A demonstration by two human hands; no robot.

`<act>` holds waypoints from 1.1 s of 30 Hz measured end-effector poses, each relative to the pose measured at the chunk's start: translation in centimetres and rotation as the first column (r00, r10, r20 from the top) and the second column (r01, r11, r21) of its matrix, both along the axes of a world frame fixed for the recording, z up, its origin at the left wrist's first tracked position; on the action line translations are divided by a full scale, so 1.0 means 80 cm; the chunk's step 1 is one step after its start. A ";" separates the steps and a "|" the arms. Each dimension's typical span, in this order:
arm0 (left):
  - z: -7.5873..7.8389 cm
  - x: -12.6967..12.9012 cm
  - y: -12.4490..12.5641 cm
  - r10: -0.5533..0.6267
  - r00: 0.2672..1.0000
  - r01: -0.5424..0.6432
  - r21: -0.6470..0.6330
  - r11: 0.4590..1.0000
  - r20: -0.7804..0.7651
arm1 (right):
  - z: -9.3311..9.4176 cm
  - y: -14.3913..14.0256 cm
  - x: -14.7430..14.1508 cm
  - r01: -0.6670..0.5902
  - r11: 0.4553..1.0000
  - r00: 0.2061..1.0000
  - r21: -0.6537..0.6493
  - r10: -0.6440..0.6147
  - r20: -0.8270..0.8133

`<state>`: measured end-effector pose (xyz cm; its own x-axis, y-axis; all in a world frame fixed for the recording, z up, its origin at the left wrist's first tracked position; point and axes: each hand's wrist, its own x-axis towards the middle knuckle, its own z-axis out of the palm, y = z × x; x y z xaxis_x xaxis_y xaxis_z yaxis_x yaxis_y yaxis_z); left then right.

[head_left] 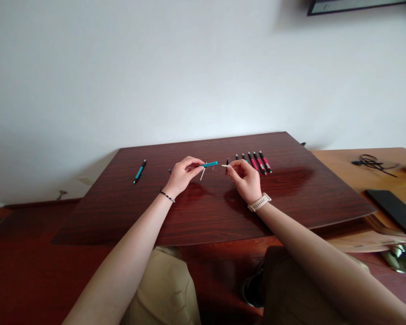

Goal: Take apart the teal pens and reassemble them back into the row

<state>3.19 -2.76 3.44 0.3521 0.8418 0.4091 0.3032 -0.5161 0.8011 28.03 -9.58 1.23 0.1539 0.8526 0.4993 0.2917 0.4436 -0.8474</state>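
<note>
My left hand [184, 174] pinches a teal pen barrel [210, 164] between thumb and fingers, its free end pointing right. Opposite it, my right hand [246, 178] grips a small white stick-like piece [225, 165] that points left at the barrel. A gap separates the two parts. Below the barrel a thin white ink refill [202, 174] lies on the dark wooden table [196, 225]. A tiny pale part [213, 169], too small to make out, is beside it. Just left of my left hand a small teal-and-black piece [169, 171] shows, partly hidden.
A whole teal pen [140, 172] lies at the table's left. Several pens with pink and black barrels [257, 161] form a row behind my right hand, partly covered by it. A lighter wooden table [338, 167] on the right bears a black cable [372, 162] and a dark flat object [392, 211].
</note>
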 end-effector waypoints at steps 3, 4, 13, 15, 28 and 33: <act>0.001 0.001 -0.003 -0.010 1.000 0.010 0.003 1.000 -0.025 | -0.001 0.000 0.000 -0.005 1.000 1.000 -0.004 0.004 -0.003; 0.001 0.001 -0.003 -0.015 0.999 0.015 0.007 1.000 -0.033 | -0.001 -0.001 0.000 -0.008 1.000 1.000 -0.004 0.008 -0.001; 0.002 0.005 -0.005 -0.038 0.999 0.040 0.071 0.997 -0.027 | 0.001 -0.002 -0.001 -0.021 1.000 0.999 0.012 0.021 0.046; 0.001 0.006 -0.004 -0.041 0.999 0.043 0.082 0.996 -0.026 | 0.000 -0.002 -0.001 -0.015 1.000 0.999 0.019 0.014 0.049; -0.001 0.006 -0.004 -0.043 0.998 0.049 0.108 0.993 -0.055 | -0.002 0.000 -0.001 -0.050 0.999 0.997 0.005 0.049 0.056; 0.000 0.008 -0.005 -0.031 0.998 0.037 0.120 0.992 -0.053 | -0.002 0.000 -0.001 -0.073 0.997 0.997 -0.031 0.074 0.032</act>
